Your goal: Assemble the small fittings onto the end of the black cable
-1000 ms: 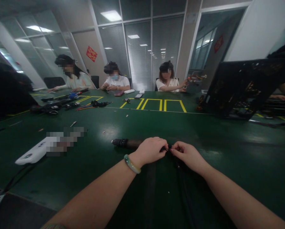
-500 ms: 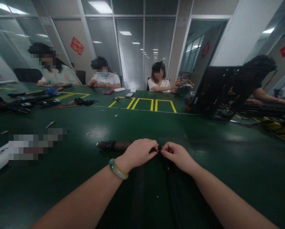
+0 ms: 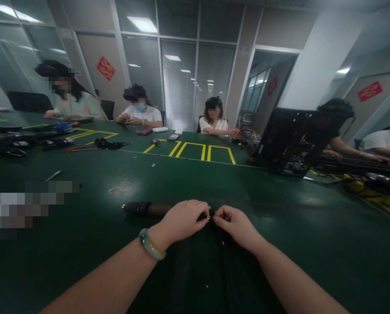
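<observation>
My left hand [image 3: 186, 221], with a green bangle [image 3: 150, 245] on its wrist, pinches a tiny brass-coloured ring-like piece [image 3: 208, 217] between thumb and fingertips. Close to its right, my right hand [image 3: 235, 224] has its fingertips pressed together on something too small and dark to make out. A dark cylindrical tool [image 3: 144, 208] with a metal tip lies on the green table [image 3: 129, 253], its right part hidden behind my left hand. Below my right hand a thin dark cable [image 3: 225, 266] runs down towards the near edge.
Dark parts and coloured wires [image 3: 96, 145] lie at the back left. A large black panel [image 3: 286, 141] stands at the right. People sit across the table. Yellow tape outlines [image 3: 206, 151] mark the far side. A blurred pale object [image 3: 15, 209] is at the left edge.
The view has shifted, so the scene sits lower and slightly left. A small gap now shows between my fingertips, and the brass-coloured piece is plainer to see in my left hand.
</observation>
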`<state>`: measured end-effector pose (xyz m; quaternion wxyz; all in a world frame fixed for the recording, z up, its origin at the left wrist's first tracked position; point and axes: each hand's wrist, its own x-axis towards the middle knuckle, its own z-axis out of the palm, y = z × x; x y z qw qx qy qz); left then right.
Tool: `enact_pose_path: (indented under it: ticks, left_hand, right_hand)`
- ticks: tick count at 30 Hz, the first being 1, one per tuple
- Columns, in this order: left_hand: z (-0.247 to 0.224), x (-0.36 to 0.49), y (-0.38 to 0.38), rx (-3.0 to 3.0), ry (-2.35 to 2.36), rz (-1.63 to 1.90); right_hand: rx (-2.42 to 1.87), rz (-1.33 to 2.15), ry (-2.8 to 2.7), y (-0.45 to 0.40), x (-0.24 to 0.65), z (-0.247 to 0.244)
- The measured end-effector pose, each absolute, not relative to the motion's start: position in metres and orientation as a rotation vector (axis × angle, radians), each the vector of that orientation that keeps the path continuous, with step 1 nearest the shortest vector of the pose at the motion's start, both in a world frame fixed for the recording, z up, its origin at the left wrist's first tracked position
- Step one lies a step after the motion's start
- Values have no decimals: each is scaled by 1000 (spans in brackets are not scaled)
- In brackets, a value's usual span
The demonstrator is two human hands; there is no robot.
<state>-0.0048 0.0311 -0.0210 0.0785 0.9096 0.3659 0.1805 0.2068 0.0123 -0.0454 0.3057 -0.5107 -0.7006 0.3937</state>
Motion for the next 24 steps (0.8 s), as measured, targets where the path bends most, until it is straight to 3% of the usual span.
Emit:
enact_pose_path:
  ticks: [24]
  left_hand:
    - [-19, -4, 30, 2751, 1057, 588]
  right_hand:
    - [-1367, 1026, -1852, 7, 201, -37]
